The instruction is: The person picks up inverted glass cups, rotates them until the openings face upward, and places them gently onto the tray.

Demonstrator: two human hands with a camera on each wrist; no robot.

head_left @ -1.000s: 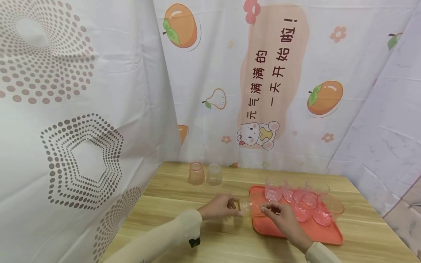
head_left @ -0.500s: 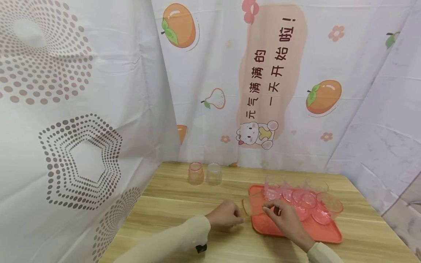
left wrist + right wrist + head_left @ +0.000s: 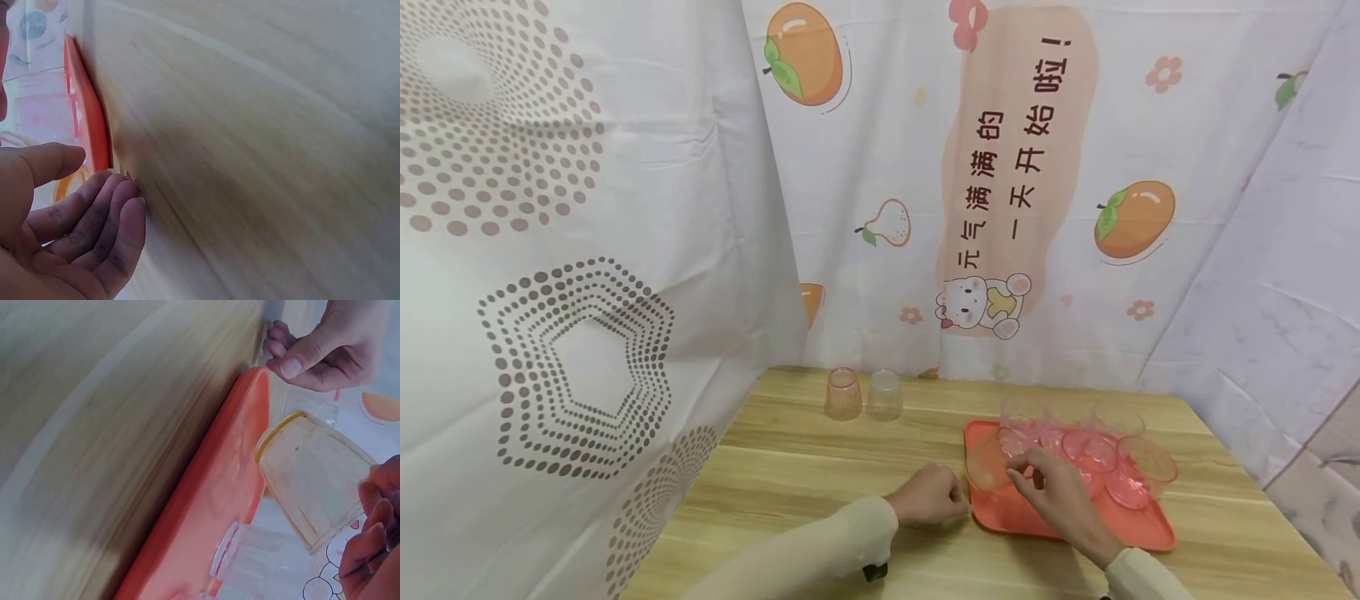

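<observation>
A clear glass (image 3: 987,468) with a yellowish tint hangs tilted over the left part of the red tray (image 3: 1000,508). My right hand (image 3: 1058,500) pinches it by the wide rim. In the right wrist view, the thick amber base of the glass (image 3: 312,478) points away from the fingers of my right hand (image 3: 378,540). My left hand (image 3: 928,497) is beside the tray's front left corner and holds nothing. Its fingers are loosely curled in the left wrist view, palm side showing (image 3: 81,240).
Several clear and pink glasses (image 3: 1129,490) stand close together on the tray's back and right. Toward the back left of the wooden table (image 3: 805,458), a pink glass (image 3: 843,398) and a clear glass (image 3: 885,398) stand upside down. A printed curtain (image 3: 850,150) hangs behind.
My left hand has let go of the glass's base and moved slightly right and down. The glass, in my right hand alone, has tipped and shifted over the tray.
</observation>
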